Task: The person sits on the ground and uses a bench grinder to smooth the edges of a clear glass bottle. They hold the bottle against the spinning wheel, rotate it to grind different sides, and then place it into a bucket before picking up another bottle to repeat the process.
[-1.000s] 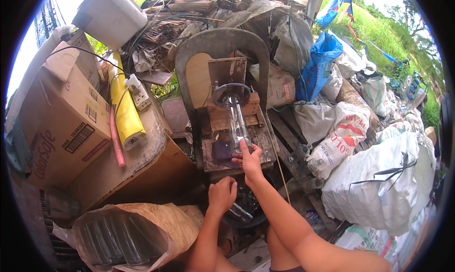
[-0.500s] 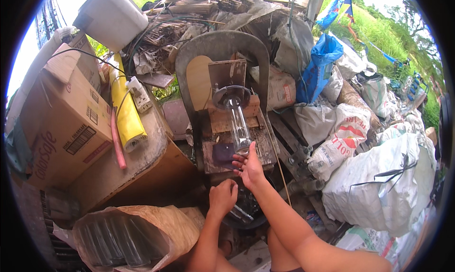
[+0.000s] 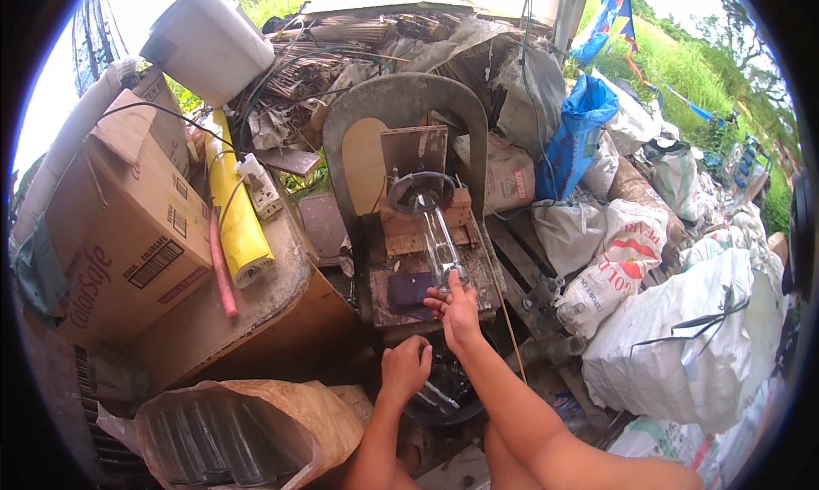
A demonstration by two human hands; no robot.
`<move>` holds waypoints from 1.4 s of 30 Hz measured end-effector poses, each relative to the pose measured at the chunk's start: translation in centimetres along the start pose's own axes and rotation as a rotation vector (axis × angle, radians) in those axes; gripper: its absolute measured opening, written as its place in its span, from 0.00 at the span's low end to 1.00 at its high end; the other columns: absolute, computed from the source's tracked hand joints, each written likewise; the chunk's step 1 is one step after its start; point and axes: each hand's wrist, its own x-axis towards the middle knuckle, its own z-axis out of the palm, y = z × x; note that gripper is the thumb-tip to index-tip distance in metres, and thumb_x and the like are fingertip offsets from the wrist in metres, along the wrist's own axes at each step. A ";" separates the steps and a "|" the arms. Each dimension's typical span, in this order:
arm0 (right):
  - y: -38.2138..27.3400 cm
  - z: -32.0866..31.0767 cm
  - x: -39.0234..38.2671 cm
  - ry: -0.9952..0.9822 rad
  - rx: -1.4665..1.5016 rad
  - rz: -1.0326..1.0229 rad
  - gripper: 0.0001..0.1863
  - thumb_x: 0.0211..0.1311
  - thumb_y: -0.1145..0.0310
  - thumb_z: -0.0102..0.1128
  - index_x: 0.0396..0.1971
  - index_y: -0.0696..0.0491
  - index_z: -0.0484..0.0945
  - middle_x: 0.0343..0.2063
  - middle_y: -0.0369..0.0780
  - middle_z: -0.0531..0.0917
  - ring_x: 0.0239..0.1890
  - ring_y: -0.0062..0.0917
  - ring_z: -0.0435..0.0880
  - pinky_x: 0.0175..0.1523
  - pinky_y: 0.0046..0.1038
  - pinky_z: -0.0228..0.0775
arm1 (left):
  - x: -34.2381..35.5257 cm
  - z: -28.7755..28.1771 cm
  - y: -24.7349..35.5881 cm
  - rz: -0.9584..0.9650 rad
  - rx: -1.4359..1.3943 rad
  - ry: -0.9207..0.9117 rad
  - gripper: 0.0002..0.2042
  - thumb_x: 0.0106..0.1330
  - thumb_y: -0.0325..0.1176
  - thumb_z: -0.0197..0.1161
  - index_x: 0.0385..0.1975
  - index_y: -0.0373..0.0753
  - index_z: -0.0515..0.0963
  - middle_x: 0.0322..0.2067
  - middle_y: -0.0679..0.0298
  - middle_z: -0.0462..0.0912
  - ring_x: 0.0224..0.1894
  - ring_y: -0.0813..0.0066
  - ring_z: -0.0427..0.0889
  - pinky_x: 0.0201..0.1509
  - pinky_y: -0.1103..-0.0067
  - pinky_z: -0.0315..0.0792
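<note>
A clear glass bottle (image 3: 438, 239) lies tilted on a wooden stand (image 3: 480, 268), its far end at a dark ring (image 3: 421, 181). My right hand (image 3: 458, 313) is closed on the bottle's near end, the thumb on its end face and the fingers curled below. Lower and to the left, my left hand (image 3: 404, 371) hovers over a dark basin (image 3: 454, 415) holding glass pieces. Its fingers are bent inward, so whether anything is in them is hidden. A dark purple cloth or pad (image 3: 411, 295) lies on the stand, left of the bottle.
A paper sack (image 3: 328, 422) of glass bottles stands at lower left. Behind it, a wooden table (image 3: 277, 307) bears a cardboard box (image 3: 128, 226), a yellow roll (image 3: 243, 226) and a power strip (image 3: 258, 185). White sacks (image 3: 682, 336) crowd the right. A thin stick (image 3: 510, 341) slants beside my right forearm.
The whole view has shifted slightly, moving the scene down and right. My right thumb has come onto the bottle's end face. My left hand keeps its curled pose.
</note>
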 end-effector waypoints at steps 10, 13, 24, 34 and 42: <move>-0.6 0.1 -0.2 0.144 -0.158 0.036 0.42 0.78 0.29 0.54 0.68 0.52 0.60 0.47 0.41 0.83 0.45 0.28 0.84 0.44 0.34 0.79 | -0.2 0.4 -0.3 0.047 0.019 0.060 0.11 0.74 0.41 0.65 0.44 0.41 0.87 0.34 0.55 0.90 0.38 0.51 0.89 0.47 0.57 0.76; 0.2 0.9 -0.1 0.184 -0.183 -0.218 0.37 0.78 0.44 0.66 0.67 0.52 0.55 0.51 0.42 0.79 0.48 0.27 0.82 0.41 0.33 0.85 | -0.1 0.5 -0.5 0.040 0.021 0.050 0.11 0.74 0.41 0.65 0.44 0.42 0.87 0.35 0.55 0.91 0.38 0.50 0.89 0.47 0.57 0.76; -0.3 -0.5 0.2 0.032 0.029 -0.017 0.36 0.77 0.38 0.63 0.63 0.49 0.58 0.42 0.45 0.89 0.30 0.28 0.90 0.36 0.28 0.76 | -0.1 1.0 -0.9 0.037 0.020 0.033 0.12 0.74 0.42 0.65 0.46 0.42 0.86 0.39 0.55 0.92 0.43 0.49 0.90 0.50 0.56 0.76; 1.1 -0.1 1.0 0.222 -0.258 -0.249 0.38 0.77 0.48 0.69 0.69 0.51 0.55 0.47 0.41 0.81 0.42 0.22 0.83 0.38 0.28 0.80 | -0.1 0.9 -0.6 0.022 0.019 0.025 0.12 0.74 0.43 0.64 0.45 0.43 0.87 0.40 0.55 0.92 0.44 0.50 0.90 0.50 0.57 0.76; 0.3 0.6 0.2 0.164 -0.179 -0.264 0.39 0.77 0.50 0.70 0.70 0.49 0.54 0.50 0.45 0.83 0.42 0.28 0.86 0.42 0.32 0.83 | -0.3 0.8 -0.7 0.036 0.022 0.027 0.12 0.74 0.42 0.64 0.45 0.42 0.86 0.40 0.56 0.92 0.43 0.50 0.90 0.49 0.56 0.76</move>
